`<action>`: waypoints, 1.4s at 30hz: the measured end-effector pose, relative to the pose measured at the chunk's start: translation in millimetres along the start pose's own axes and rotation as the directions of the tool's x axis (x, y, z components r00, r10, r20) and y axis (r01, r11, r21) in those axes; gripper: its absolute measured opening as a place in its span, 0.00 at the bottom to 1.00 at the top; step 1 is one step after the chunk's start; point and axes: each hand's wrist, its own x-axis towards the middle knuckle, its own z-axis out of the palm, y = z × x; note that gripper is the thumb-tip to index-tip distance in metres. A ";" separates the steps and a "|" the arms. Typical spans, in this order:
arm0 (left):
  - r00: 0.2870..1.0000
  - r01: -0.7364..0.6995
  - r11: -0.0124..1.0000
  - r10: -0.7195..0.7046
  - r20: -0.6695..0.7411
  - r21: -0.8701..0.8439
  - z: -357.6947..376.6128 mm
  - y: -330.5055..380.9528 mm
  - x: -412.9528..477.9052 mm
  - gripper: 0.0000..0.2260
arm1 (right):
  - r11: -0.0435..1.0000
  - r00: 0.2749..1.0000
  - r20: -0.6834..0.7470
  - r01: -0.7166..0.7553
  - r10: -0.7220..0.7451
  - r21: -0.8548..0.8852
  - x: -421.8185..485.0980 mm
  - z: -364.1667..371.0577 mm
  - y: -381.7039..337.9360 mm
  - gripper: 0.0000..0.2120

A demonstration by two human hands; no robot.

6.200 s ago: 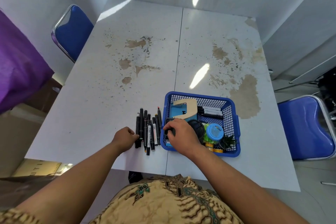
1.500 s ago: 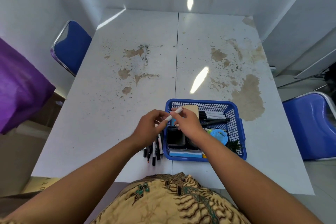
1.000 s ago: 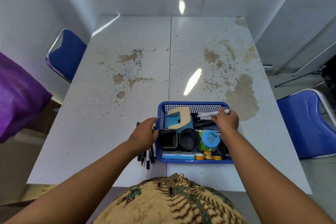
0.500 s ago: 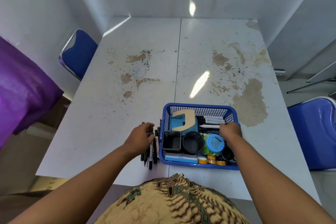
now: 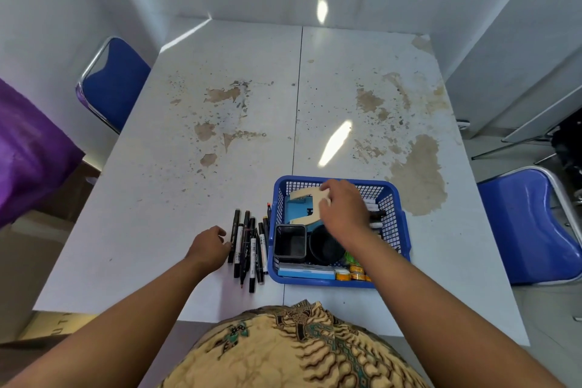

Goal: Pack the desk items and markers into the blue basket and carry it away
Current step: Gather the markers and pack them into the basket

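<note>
The blue basket [image 5: 401, 227] stands on the white table near its front edge. It holds a blue and beige hole punch [image 5: 304, 209], a square black cup [image 5: 289, 244], a round black cup [image 5: 324, 247], markers along its right side and small jars at the front. My right hand [image 5: 343, 208] hovers over the basket's middle with relaxed fingers and nothing in it. Several black markers [image 5: 250, 246] lie in a row on the table left of the basket. My left hand [image 5: 209, 246] rests at the row's left end, its curled fingers pinching the leftmost marker [image 5: 233, 236].
The stained white table [image 5: 220, 142] stretches far behind the basket. One blue chair [image 5: 116, 85] stands at the table's left side, another blue chair [image 5: 529, 224] at its right. A purple cloth [image 5: 28, 151] hangs at the far left.
My right hand has let go of a white marker at the basket's right side and moved left over the hole punch. My left hand has slid to the left end of the marker row.
</note>
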 end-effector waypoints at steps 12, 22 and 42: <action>0.998 -0.007 1.000 0.007 0.057 0.014 11.0 -3.9 5.9 0.07 | 0.663 0.742 0.601 0.614 -0.298 -0.428 -38.4 67.4 -31.3 0.31; 0.994 -0.074 0.982 0.058 0.096 0.174 5.1 -12.6 4.8 0.14 | 0.728 0.761 0.581 0.569 -0.290 -0.382 -43.5 64.8 -31.3 0.31; 0.820 -0.564 0.805 0.572 -0.010 -0.182 -19.1 107.7 -59.2 0.10 | 0.814 0.974 0.226 -0.146 0.019 0.563 -25.8 45.7 -29.8 0.09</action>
